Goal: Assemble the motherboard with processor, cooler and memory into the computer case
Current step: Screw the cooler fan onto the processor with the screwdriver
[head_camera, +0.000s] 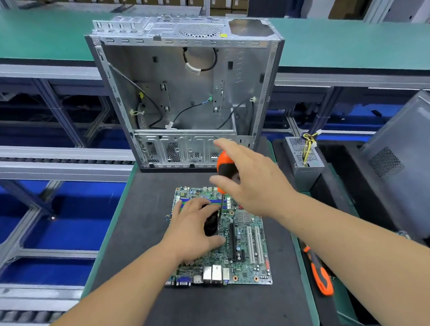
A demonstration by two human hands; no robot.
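A circuit board point(242, 249) lies flat on a dark mat point(143, 242), just in front of an open metal case point(186, 89). The left hand point(195, 227) presses the black cooler point(211, 222) onto it; the right hand point(252, 180) grips an orange screwdriver point(224, 172) upright beside the cooler. The board looks thin and fragile, best lifted by its edges.

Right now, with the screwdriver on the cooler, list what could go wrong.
1. The orange-and-black screwdriver in the right hand could slip off the screw and gouge the green motherboard.
2. The left hand covers the black cooler, so its seating can't be checked; it may tighten tilted.
3. The board lies loose on the black mat and could shift.
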